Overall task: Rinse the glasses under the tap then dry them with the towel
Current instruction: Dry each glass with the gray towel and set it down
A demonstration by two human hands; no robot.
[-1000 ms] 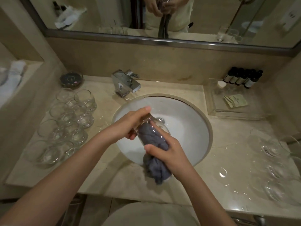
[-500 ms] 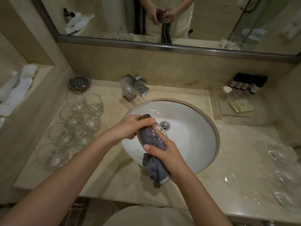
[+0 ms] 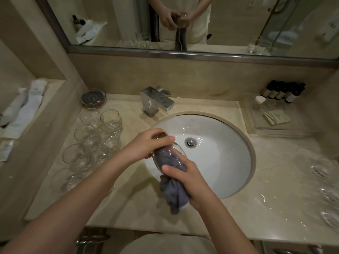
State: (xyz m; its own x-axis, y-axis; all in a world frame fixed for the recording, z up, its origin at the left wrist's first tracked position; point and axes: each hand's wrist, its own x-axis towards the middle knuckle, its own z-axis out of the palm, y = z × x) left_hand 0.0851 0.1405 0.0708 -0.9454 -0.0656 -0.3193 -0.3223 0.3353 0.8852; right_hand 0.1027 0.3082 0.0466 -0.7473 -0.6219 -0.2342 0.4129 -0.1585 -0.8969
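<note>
Left hand [image 3: 146, 145] grasps the base of wet, slippery, fragile glass [image 3: 167, 155]; right hand [image 3: 185, 178] clenches soft towel [image 3: 174, 195] stuffed inside.

Dark bottles [image 3: 284, 92] by the mirror [image 3: 183, 22]

Grey towel [image 3: 174, 195], white basin [image 3: 229, 162], beige counter [image 3: 266, 208].

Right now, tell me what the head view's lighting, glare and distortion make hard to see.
Head view: dim warm light; the wide lens bows the mirror frame; the glasses on the right blur into countertop glare; the held glass shows mainly by the grey towel inside.
</note>
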